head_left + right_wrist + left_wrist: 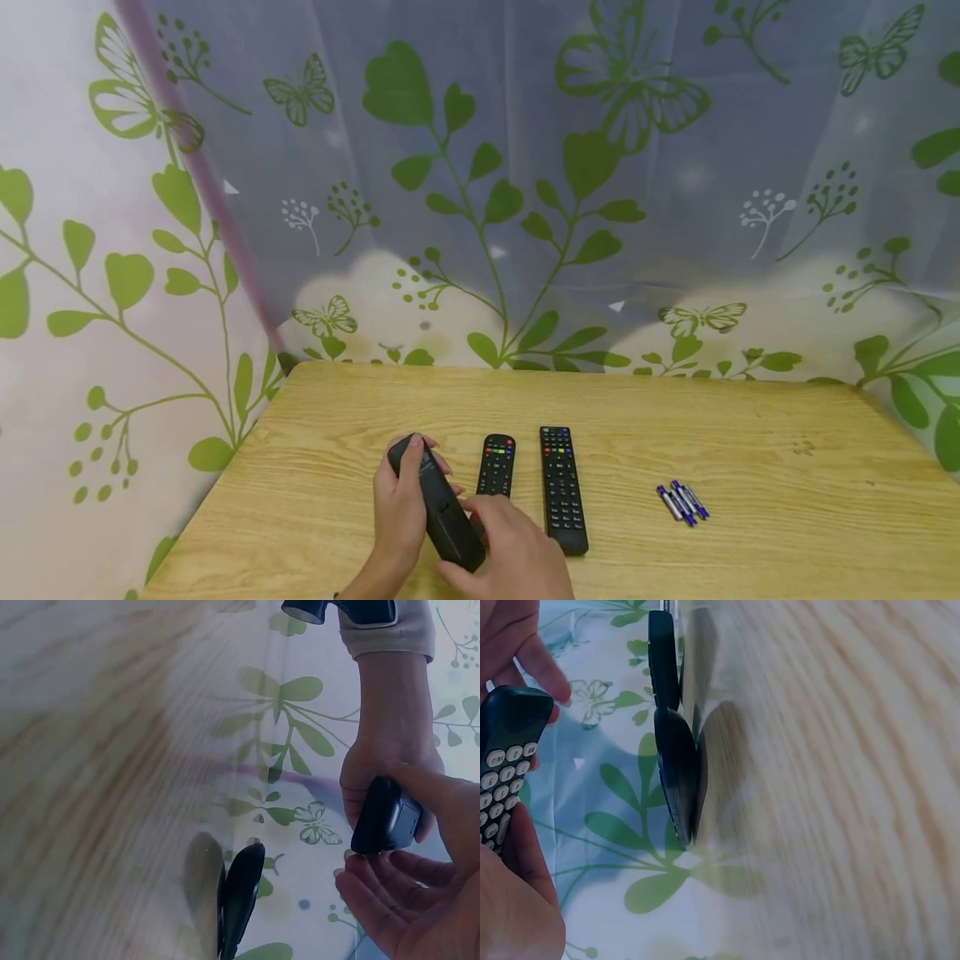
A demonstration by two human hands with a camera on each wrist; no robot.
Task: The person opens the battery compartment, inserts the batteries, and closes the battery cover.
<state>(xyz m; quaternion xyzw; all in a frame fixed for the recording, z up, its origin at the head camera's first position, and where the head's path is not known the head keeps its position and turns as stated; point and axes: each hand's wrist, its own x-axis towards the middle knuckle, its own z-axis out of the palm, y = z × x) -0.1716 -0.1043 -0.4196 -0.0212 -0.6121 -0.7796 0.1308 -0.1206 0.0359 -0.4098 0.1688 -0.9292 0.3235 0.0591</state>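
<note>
My left hand grips a black remote control at a slant, its back turned up in the head view. The thumb lies along the upper end, with fingertips round the far side. White buttons show on this remote's front in the left wrist view. My right hand is at the lower end, fingers spread loosely about it; whether they touch it is hard to tell. Just beyond, a shorter black remote lies face up, partly hidden by the right hand. A longer black remote lies to its right.
Several blue-and-silver batteries lie together on the wooden table, right of the remotes. A cloth with green leaves and butterflies hangs behind the table's back edge and along the left side.
</note>
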